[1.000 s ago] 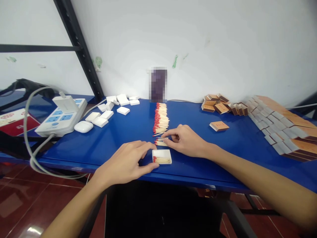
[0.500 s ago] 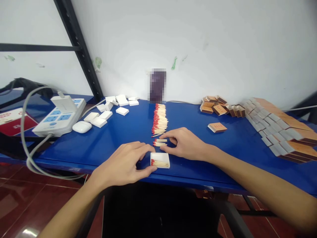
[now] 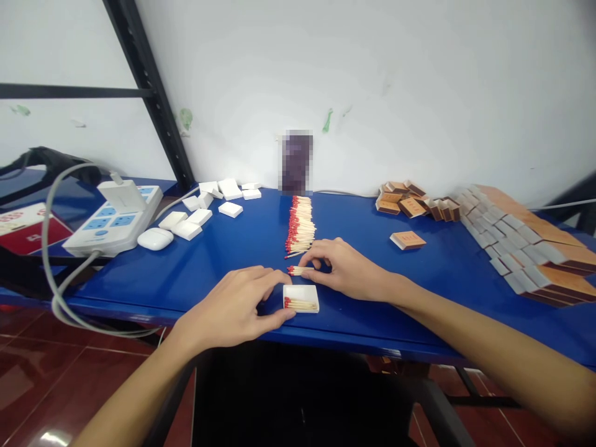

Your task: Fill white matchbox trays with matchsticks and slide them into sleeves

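A small white matchbox tray [image 3: 302,297] with a few red-tipped matches in it lies near the front edge of the blue table [image 3: 223,261]. My left hand [image 3: 233,307] holds the tray's left side between thumb and fingers. My right hand [image 3: 347,268] is just behind the tray, its fingers pinched on a small bunch of matches [image 3: 296,270] resting on the table. A long row of matches [image 3: 300,225] runs away from me behind that bunch.
Empty white trays [image 3: 200,208] lie at the back left beside a white power strip [image 3: 114,217] and an earbud case [image 3: 155,239]. Orange matchbox sleeves [image 3: 410,200] and stacked flat sleeves [image 3: 526,242] fill the right. One sleeve [image 3: 408,239] lies apart.
My right hand has closed its fingers round the small bunch of matches and gathered them together. The left hand and the tray have stayed where they were.
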Available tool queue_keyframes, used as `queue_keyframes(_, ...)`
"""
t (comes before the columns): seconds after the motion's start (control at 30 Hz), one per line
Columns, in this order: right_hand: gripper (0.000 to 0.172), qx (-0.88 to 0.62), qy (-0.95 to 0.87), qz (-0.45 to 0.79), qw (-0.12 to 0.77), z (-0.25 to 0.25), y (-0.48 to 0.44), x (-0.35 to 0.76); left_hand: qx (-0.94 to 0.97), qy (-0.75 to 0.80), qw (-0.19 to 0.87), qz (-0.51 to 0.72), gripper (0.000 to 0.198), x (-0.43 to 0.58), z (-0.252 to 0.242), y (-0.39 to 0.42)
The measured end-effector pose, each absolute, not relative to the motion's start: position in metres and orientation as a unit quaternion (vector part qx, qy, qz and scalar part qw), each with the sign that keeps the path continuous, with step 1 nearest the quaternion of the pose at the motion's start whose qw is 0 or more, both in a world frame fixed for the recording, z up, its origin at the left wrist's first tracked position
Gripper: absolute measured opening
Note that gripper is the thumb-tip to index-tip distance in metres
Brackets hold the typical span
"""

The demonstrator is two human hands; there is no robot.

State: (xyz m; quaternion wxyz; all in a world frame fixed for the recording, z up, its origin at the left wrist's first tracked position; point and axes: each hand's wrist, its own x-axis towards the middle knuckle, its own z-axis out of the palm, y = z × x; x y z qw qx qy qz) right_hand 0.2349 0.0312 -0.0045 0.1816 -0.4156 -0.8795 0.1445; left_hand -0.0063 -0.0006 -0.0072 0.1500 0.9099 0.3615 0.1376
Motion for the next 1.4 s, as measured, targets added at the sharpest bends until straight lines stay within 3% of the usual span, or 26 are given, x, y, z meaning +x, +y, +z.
queue_keyframes(0.67,0.017,-0.372,-0.897,0.126,0.202,-0.0041,0.0299,0.2358,0.910,0.361,0.144,0.142,0.031,-0.0062,-0.0079,-0.0002)
queue_keyframes(0.97,0.023,-0.391,-0.897,0.132,0.157,-0.0026,0.0281,0.2353,0.911,0.356,0.144,0.150,0.033,-0.0063,-0.0088,-0.0003)
queue_keyframes(1.4,0.012,-0.383,-0.902,0.116,0.164,-0.0041,0.0315,0.2372,0.910,0.361,0.146,0.143,0.032,-0.0059,-0.0054,-0.0011)
